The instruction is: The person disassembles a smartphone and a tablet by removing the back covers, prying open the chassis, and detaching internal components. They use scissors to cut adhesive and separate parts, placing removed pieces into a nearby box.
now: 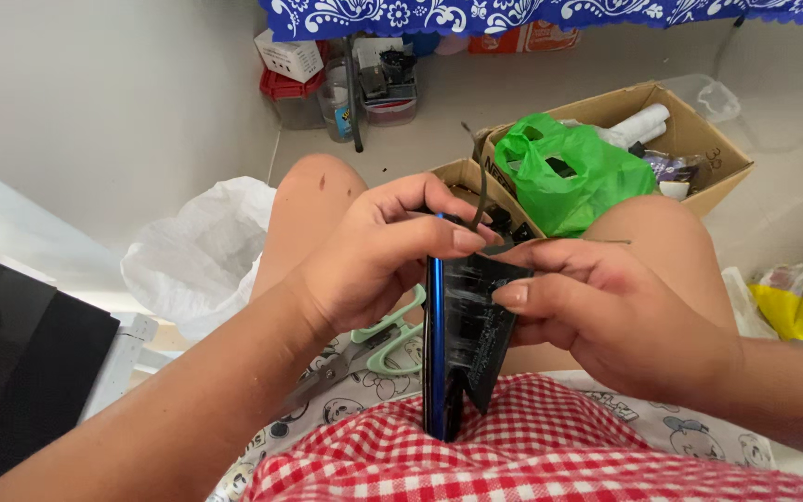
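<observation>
A thin blue-edged phone (436,353) stands on edge on my lap, its lower end resting on red checked cloth (550,446). A dark flat panel (476,325), partly lifted away from the phone, sticks out to its right. My left hand (374,256) grips the top of the phone, fingertips pinching near a thin dark strip (482,191) that rises from it. My right hand (597,311) holds the dark panel by its right side, thumb on its face.
Pale green-handled scissors (378,346) lie on my lap under my left hand. On the floor ahead stand a cardboard box (699,139) with a green plastic bag (569,172), a smaller open box (462,177), a white bag (202,251), and containers under a blue-clothed table (550,14).
</observation>
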